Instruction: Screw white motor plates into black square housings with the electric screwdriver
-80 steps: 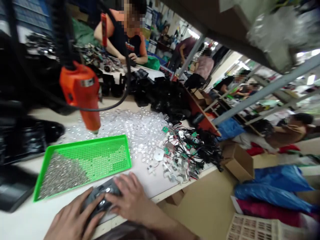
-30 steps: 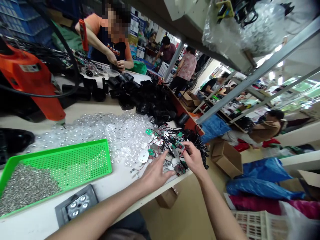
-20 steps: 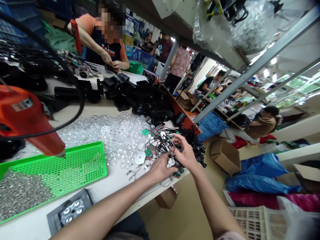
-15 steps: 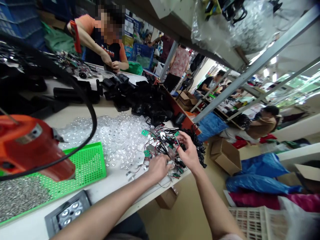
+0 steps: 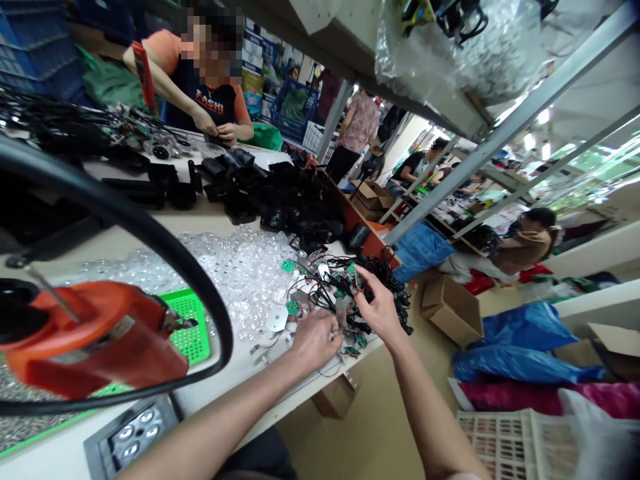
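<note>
My left hand [image 5: 316, 339] is closed at the near edge of a tangled heap of wired parts, its fingers curled down. Something small and pale shows by its fingertips, too small to name. My right hand [image 5: 379, 305] reaches into the same heap from the right, thumb and forefinger bent around a small green circuit board [image 5: 352, 269] with thin wires. Black cables [image 5: 387, 280] lie beyond that hand. Left of the heap are a white six-sided plate [image 5: 277, 318] and another green board [image 5: 292, 307].
Clear plastic lenses [image 5: 225, 273] spread leftward. An orange-red power tool [image 5: 110, 340] with a black cable hangs above a green basket [image 5: 203, 333] of small metal parts. A black-framed lamp piece [image 5: 133, 433] lies in front. Black housings [image 5: 295, 193] lie behind; a co-worker [image 5: 210, 100] sits opposite.
The orange-red tool has swung right and nearer in view, covering more of the green basket. My left hand has turned slightly, fingers curled tighter. My right hand stays nearly in place.
</note>
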A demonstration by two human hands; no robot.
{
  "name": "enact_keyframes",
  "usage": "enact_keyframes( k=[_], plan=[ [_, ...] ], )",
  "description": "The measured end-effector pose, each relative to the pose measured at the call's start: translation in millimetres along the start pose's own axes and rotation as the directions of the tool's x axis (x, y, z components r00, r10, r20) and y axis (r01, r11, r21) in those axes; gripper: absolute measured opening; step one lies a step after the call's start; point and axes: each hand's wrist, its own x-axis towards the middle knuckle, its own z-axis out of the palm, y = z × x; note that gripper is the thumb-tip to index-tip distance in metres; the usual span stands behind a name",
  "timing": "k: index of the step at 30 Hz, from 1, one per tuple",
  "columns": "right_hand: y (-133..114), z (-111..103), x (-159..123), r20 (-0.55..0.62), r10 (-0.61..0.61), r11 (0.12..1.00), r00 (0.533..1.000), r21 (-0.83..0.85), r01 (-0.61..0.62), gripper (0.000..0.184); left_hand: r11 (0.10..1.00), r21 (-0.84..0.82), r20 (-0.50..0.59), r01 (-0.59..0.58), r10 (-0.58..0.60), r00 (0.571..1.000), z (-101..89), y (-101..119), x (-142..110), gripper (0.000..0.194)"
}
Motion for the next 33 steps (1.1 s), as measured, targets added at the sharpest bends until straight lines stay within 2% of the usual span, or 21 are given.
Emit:
enact_keyframes(
  k=[3, 5, 7, 9, 11, 14, 17, 19, 22, 24, 26, 27, 29, 31, 33],
  plan=[
    [2, -2, -1, 0.000, 0.027, 1.000, 1.000, -0.001, -0.027, 0.046, 0.999, -0.010, 0.078, 0.041, -0.040, 0.996, -1.0, -4, -1, 0.012],
    [5, -3, -1, -0.112, 0.102, 0.991, 0.989, 0.094, -0.091, 0.045, 0.998, -0.011, 0.113, 0.058, -0.056, 0.992, -2.9, -7, -5, 0.017],
    [7, -4, 0, -0.253, 0.177, 0.964, 0.951, 0.240, -0.115, 0.046, 0.998, -0.009, 0.130, 0.066, -0.064, 0.989, -5.5, -10, -9, 0.022],
    [10, -5, 1, -0.313, 0.214, 0.937, 0.925, 0.333, -0.105, 0.047, 0.998, -0.003, 0.127, 0.063, -0.062, 0.990, -7.5, -12, -15, 0.022],
    [12, -6, 3, -0.287, 0.214, 0.939, 0.934, 0.324, -0.116, 0.047, 0.999, 0.001, 0.108, 0.041, -0.041, 0.993, -7.8, -10, -20, 0.018],
    [11, -4, 8, -0.194, 0.182, 0.973, 0.964, 0.180, -0.148, 0.048, 1.000, 0.007, 0.082, -0.001, 0.000, 0.997, -4.0, -2, -28, 0.014],
    [5, 0, 13, -0.139, 0.123, 0.990, 0.983, 0.092, -0.111, 0.046, 0.999, 0.018, 0.075, -0.028, 0.027, 0.997, 4.3, 7, -37, 0.014],
    [0, 3, 16, -0.166, 0.121, 0.983, 0.979, 0.160, -0.094, 0.046, 0.998, 0.028, 0.074, -0.054, 0.051, 0.996, 10.9, 9, -44, 0.014],
    [-5, 3, 19, -0.267, 0.187, 0.942, 0.945, 0.323, -0.095, 0.048, 0.994, 0.039, 0.096, -0.106, 0.102, 0.990, 18.6, 6, -52, 0.016],
    [-6, 1, 19, -0.281, 0.205, 0.929, 0.937, 0.359, -0.095, 0.049, 0.996, 0.015, 0.077, -0.092, 0.091, 0.993, 19.5, 1, -53, 0.014],
    [-7, -2, 16, -0.221, 0.163, 0.946, 0.962, 0.311, -0.089, 0.049, 0.998, -0.047, -0.036, -0.029, 0.028, 0.999, 16.0, -3, -48, 0.012],
    [-9, -3, 13, -0.173, 0.120, 0.961, 0.978, 0.269, -0.070, 0.048, 0.995, -0.095, -0.115, -0.005, -0.006, 0.993, 12.9, -4, -43, 0.019],
    [-14, -3, 6, -0.073, -0.003, 0.984, 0.997, 0.175, 0.016, 0.048, 0.973, -0.230, -0.246, -0.008, -0.050, 0.968, 5.1, -6, -29, 0.048],
    [-23, 1, -1, 0.018, -0.171, 0.980, 0.985, 0.108, 0.168, 0.050, 0.899, -0.433, -0.250, -0.061, -0.054, 0.967, -3.6, -5, -15, 0.071],
    [-34, 8, -8, 0.066, -0.307, 0.950, 0.949, 0.082, 0.302, 0.056, 0.745, -0.660, -0.185, -0.089, -0.046, 0.982, -12.9, -5, -8, 0.076]
  ],
)
